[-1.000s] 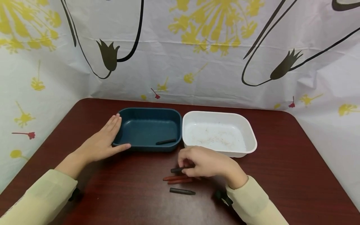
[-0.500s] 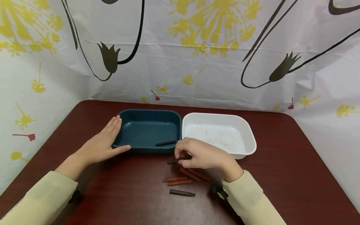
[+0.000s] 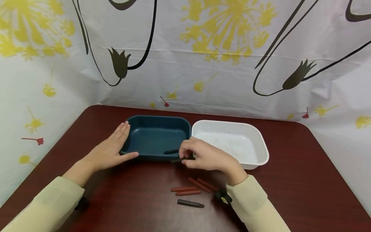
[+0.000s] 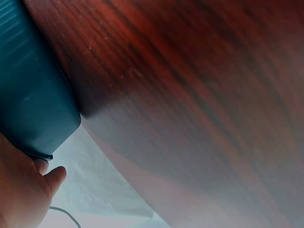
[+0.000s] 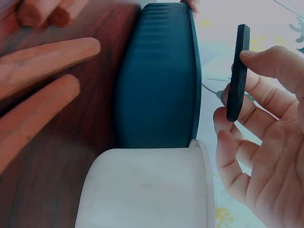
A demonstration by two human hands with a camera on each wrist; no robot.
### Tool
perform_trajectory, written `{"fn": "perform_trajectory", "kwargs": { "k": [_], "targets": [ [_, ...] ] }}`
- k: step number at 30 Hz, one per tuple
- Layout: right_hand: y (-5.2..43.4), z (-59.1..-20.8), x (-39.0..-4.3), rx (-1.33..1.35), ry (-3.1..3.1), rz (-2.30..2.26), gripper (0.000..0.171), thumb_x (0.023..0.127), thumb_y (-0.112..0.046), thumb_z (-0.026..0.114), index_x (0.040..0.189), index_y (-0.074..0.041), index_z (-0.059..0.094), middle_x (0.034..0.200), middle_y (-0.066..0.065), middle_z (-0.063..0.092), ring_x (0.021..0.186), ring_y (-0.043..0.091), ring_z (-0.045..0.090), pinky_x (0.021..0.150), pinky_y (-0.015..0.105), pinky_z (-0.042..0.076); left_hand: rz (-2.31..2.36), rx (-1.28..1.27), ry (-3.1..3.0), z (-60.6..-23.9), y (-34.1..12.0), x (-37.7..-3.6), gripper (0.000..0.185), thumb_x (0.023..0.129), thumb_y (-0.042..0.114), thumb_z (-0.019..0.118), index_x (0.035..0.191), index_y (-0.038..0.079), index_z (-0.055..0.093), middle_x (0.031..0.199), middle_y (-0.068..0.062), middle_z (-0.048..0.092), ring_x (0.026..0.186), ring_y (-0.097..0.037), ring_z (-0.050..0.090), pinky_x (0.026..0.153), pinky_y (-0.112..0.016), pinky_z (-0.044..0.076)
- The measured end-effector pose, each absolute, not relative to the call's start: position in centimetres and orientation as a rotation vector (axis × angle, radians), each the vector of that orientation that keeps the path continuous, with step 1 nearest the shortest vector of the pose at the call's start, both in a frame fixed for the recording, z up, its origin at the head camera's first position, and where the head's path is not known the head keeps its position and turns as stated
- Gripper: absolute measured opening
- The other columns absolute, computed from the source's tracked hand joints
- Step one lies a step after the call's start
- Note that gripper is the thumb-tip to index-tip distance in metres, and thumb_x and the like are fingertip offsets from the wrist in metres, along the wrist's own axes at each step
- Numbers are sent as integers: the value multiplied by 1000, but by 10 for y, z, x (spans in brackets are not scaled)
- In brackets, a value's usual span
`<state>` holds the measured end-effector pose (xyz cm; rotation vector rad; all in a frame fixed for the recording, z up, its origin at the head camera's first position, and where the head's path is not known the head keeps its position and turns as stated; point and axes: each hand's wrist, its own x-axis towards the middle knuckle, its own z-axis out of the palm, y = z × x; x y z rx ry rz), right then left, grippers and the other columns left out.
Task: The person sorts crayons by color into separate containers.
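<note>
Hands: left (image 3: 111, 149) spread, right (image 3: 207, 155) pinching black stick (image 5: 240, 71) | red sticks (image 3: 188, 193) nearer | white tray (image 3: 232, 133) behind

Black sticks (image 3: 190, 203) and red sticks (image 3: 188, 193) contrast with a teal tray (image 3: 155, 138).

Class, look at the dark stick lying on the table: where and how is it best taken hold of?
Pinch the dark stick across its middle, probably best from above and the person's side: it is slim, lies flat, roughly left to right, and the nearest red stick lies just beyond it.
</note>
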<state>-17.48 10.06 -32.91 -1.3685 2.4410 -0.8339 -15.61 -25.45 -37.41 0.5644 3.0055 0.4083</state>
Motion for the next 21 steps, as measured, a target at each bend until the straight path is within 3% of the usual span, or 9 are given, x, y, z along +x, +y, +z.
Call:
{"fn": "perform_trajectory", "kwargs": {
  "k": [7,16,21],
  "targets": [
    [94,-329,-185,-1326,2460,-839,6,93,-15,66,94,-19,62,89,-6,56,86,14,49,72,25,45,419,554,3015,-374,-256,-156,108,91,67,54,158,0,4,168,-13,0,156,-33,0,119,-59,23],
    [91,-333,-199,-1272,2453,-891,4,96,-17,65,97,-14,63,95,-1,58,91,24,54,74,27,46,419,554,3028,-376,-258,-155,108,90,67,55,159,1,5,168,-13,0,156,-32,1,118,-59,25],
    [90,-334,-202,-1254,2478,-882,4,96,-16,66,99,-14,65,95,-1,59,91,21,52,75,28,46,415,561,3008,-375,-255,-156,108,91,68,53,158,0,4,168,-13,-1,156,-31,-1,119,-60,24]
  ]
}}
